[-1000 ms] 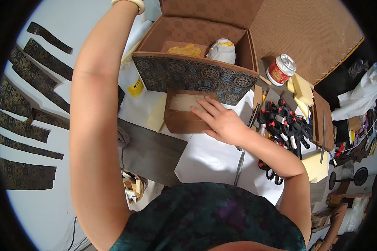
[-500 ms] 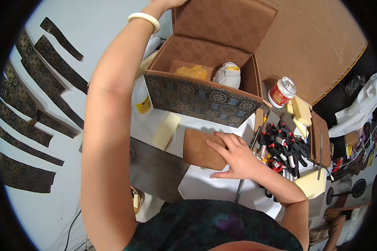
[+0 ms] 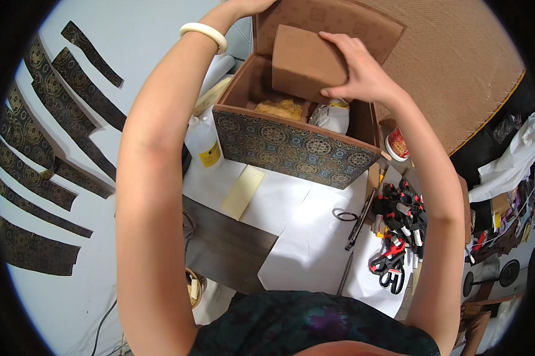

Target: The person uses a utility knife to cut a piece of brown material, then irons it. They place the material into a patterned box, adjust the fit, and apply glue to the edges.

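Right hand (image 3: 367, 74) gripping one rectangular brown piece (image 3: 309, 56), above one medallion-patterned box (image 3: 294, 147), left hand (image 3: 255, 5) near lid (image 3: 374, 26), finger grip indiscernible

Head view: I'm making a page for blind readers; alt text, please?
A person's right hand holds a brown panel above an open patterned box, before its raised lid; the left hand, partly cut off, is by the lid. Inside are a yellow bundle and a white bundle.

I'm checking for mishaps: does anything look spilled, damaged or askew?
Nothing looks clearly spilled or damaged. The black-and-red tools lie jumbled in a heap, so they look untidy. The brown board is tilted, but the right hand holds it.
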Motion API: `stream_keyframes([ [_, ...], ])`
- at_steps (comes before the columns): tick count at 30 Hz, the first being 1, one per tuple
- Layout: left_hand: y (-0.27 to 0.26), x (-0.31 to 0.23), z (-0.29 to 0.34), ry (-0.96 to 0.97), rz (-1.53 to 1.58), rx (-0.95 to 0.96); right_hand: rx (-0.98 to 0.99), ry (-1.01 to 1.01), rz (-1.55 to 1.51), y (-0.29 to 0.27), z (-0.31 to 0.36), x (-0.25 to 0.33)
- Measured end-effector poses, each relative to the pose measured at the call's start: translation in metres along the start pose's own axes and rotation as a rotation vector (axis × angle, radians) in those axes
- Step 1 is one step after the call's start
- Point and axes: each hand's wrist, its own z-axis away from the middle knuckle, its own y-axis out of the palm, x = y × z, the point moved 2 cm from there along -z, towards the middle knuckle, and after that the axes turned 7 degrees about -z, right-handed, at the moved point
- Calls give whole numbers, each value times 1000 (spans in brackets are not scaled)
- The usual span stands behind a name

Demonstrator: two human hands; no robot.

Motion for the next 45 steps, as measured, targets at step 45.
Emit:
stream_keyframes([
  [45, 51, 4, -55, 76, -155, 40, -157, -366, 584, 108, -23, -32],
])
